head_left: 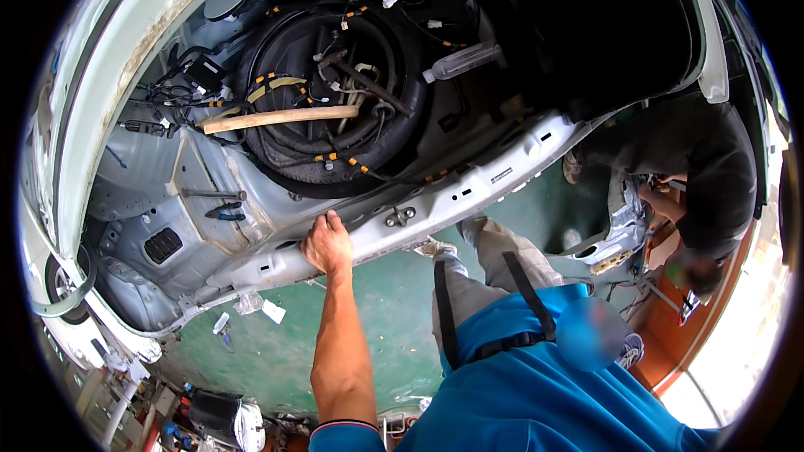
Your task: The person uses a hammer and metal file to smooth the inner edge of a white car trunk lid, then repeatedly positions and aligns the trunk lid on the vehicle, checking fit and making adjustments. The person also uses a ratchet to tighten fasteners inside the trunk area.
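Bare left hand (327, 243), fingers curled close — pinch unclear | at car's metal sill (434, 203) | slipping could scrape skin on its edge | right hand unseen, fingers untellable

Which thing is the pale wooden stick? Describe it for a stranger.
Start at the silver metal car sill, where the bare left hand rests. Just beyond it sits a round, black ring, and the long, pale wooden stick lies across its left side. Its light wood stands out against the dark metal bar near its right end.
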`<control>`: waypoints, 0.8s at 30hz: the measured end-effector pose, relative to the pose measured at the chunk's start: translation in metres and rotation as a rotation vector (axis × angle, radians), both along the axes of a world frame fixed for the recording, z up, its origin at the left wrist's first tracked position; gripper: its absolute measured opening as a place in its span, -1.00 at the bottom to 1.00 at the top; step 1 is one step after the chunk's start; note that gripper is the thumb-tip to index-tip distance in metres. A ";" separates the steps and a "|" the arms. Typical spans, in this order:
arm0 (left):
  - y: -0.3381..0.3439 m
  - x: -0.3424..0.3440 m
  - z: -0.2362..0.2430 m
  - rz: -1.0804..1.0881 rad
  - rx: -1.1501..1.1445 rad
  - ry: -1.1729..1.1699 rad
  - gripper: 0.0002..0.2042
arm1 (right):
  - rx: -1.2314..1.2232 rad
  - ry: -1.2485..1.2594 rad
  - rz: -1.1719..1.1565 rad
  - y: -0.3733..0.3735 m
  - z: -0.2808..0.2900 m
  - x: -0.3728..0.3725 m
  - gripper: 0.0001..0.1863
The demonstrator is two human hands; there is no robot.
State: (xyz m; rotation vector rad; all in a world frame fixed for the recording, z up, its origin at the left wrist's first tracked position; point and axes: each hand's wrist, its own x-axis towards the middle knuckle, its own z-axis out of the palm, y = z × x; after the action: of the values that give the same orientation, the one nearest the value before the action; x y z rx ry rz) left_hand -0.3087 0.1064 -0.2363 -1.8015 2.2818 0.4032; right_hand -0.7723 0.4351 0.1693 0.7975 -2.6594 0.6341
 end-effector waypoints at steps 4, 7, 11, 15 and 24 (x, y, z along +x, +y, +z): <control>-0.001 0.002 -0.004 0.017 0.005 -0.003 -0.59 | 0.015 -0.027 -0.009 -0.002 0.001 -0.002 -0.75; -0.001 0.003 -0.006 0.013 -0.014 -0.011 -0.62 | 0.025 -0.044 -0.018 -0.002 0.001 -0.005 -0.76; -0.002 0.003 -0.009 -0.017 -0.081 0.011 -0.67 | 0.043 -0.061 -0.025 -0.006 -0.002 -0.008 -0.77; -0.002 0.002 -0.006 -0.031 -0.096 0.015 -0.70 | 0.059 -0.085 -0.026 -0.009 -0.006 -0.011 -0.77; 0.000 0.002 -0.001 -0.027 -0.086 -0.023 -0.71 | 0.102 -0.090 -0.008 -0.019 -0.011 -0.024 -0.78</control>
State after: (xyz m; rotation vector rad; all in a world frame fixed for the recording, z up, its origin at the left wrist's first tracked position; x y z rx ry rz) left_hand -0.3062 0.1066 -0.2377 -1.8029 2.3394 0.2822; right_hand -0.7959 0.4157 0.1583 0.8021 -2.7949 0.5490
